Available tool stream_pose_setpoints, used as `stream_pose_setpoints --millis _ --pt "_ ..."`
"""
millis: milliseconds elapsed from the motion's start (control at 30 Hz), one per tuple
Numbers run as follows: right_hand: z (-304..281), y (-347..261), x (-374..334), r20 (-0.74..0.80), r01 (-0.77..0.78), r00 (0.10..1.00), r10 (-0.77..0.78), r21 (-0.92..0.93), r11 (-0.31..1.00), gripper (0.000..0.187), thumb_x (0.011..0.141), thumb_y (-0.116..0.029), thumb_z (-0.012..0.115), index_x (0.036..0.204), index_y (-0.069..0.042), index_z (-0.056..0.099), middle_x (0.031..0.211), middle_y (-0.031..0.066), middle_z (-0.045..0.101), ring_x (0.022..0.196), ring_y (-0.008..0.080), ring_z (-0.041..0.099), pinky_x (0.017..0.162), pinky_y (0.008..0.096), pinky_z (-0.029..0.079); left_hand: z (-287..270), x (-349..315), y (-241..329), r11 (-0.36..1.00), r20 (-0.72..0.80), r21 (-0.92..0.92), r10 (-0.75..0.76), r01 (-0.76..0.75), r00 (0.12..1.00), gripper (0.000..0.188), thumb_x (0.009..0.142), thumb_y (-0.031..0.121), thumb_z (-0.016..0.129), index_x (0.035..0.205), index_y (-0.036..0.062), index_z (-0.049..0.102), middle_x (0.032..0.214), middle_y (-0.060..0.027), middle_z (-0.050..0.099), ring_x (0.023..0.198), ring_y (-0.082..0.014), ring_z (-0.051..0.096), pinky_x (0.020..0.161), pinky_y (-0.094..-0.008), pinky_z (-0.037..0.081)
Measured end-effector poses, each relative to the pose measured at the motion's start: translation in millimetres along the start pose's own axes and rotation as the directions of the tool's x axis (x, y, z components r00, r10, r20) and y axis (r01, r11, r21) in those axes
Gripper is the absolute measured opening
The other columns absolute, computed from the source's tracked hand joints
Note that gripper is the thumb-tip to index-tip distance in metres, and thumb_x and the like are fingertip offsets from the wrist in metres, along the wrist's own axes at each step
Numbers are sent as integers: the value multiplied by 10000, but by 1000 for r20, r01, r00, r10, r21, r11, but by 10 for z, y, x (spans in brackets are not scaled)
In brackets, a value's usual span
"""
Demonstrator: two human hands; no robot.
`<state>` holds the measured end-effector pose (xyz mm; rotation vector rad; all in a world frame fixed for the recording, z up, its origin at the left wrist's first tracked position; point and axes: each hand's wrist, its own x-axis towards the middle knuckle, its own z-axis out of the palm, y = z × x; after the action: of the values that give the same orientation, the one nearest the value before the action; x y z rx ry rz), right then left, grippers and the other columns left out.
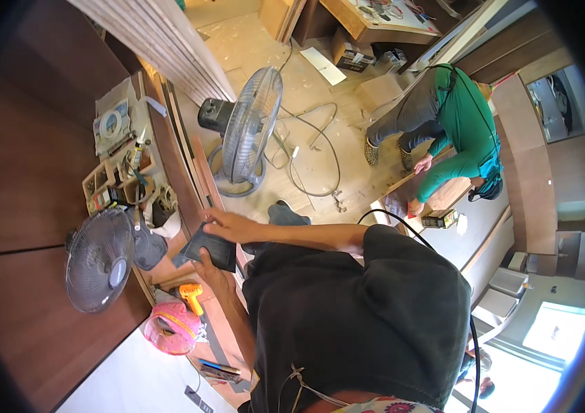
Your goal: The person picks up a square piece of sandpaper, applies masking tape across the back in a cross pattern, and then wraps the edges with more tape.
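The right hand [227, 226] and left hand [215, 272] grasp a dark pad [211, 249] between them. Close to its left stands a small fan [99, 261]; a cluttered tray [99, 177] lies behind, a yellow drill [191, 297] and pink bag [172, 334] nearer. A floor fan [254, 124] and looping cable [339, 172] crowd the floor; a co-worker [468, 113] bends at right.

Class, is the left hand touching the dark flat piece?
Touching: the head view shows the left hand with its thumb laid over the dark flat piece.
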<state>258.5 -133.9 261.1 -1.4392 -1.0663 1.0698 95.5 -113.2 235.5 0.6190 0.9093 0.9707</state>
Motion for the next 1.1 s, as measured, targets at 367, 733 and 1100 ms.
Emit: stream_pose_setpoints --millis 367,733,1100 --pt "-1093 -638 -149 149 354 902 -406 283 891 1204 692 -383 878 1539 -49 90 1471 212 340 1385 305 349 1144 404 287 1348 -28 360 1000 157 3 -10 9 988 536 958 329 618 1322 -40 480 1285 -142 562 1153 -267 568 1007 -406 459" --pt "-2613 -1149 -750 -238 787 602 -762 12 617 1082 727 -335 783 1536 -14 141 1386 211 432 1311 348 410 1082 438 322 3133 -576 -298 974 362 130 -220 185 906 595 1011 403 492 1448 24 351 1444 -124 404 1332 -246 389 1123 -399 310" --pt "-3268 -1128 -1170 -282 715 634 -720 -140 685 1291 560 -390 896 1535 -12 140 1466 207 352 1179 300 485 992 366 395 3673 -644 -600 730 741 384 121 -565 660 408 1036 271 477 1323 -19 473 1208 -74 551 1110 -135 544 952 -277 450"
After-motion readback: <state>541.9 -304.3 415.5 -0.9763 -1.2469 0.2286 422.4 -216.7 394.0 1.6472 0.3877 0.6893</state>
